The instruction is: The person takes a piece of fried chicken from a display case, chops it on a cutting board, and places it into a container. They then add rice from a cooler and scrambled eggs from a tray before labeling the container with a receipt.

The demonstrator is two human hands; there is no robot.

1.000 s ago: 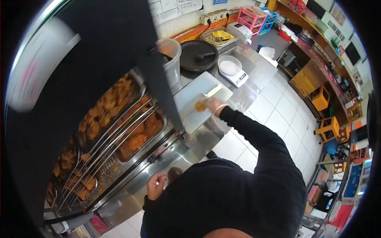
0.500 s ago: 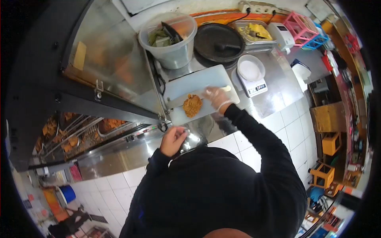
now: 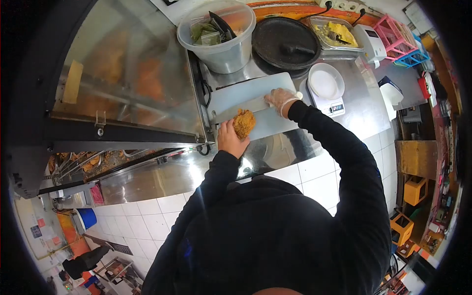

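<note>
A piece of golden fried food (image 3: pixel 244 123) is at the lower left part of the white cutting board (image 3: pixel 275 120). My left hand (image 3: pixel 231 139), bare, is closed on its left side. My right hand (image 3: pixel 281 100), in a clear plastic glove, is wrapped round the handle of a wide knife (image 3: pixel 253 105). The blade lies across the board, pointing left, just above the fried food. The handle's pale end shows to the right of my fingers.
Behind the board stand a clear bucket (image 3: pixel 223 56) with green packets and a dark stone mortar (image 3: pixel 285 44). A scale (image 3: pixel 332 107) holds a white bowl (image 3: pixel 324 83). A glass display case (image 3: pixel 132 73) borders the left; a metal tray (image 3: pixel 319 22) holds yellow food.
My left hand has moved up and right from the counter's edge and taken hold of the fried food. The knife and my right hand show more clearly. The camera view has shifted.
</note>
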